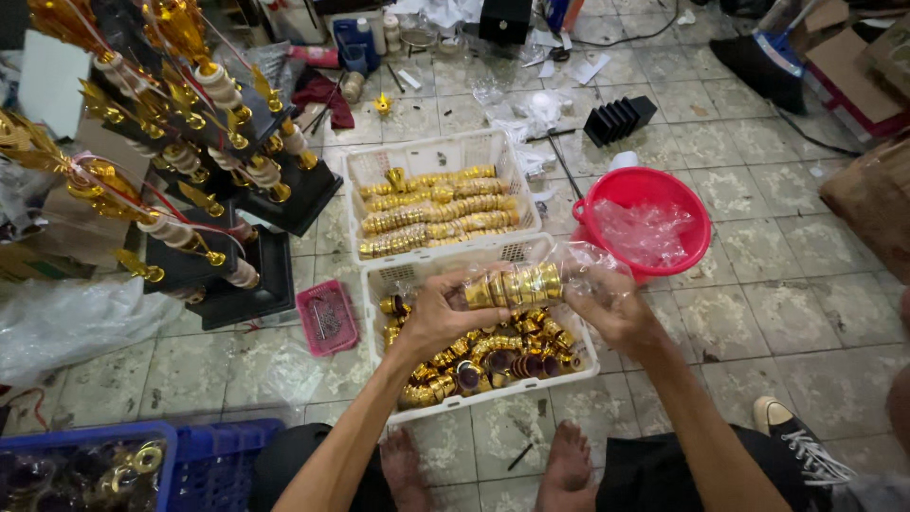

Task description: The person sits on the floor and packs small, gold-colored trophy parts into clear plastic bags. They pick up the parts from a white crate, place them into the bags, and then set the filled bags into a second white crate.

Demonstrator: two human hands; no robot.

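Gold-coloured rings, stacked in a short roll (515,285), sit at the centre of the head view, gripped by the left hand (438,313) while the right hand (616,305) pinches the clear plastic wrap (590,262) around them. Both hover over the near white basket (569,370) of loose gold parts; a second basket (438,152) of neat rolls lies above, a red basin (697,248) right. Judged from this, unwrapping is under way; next, the wrap must come clear.

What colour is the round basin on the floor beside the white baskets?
The round basin is red, seen clearly in the head view.
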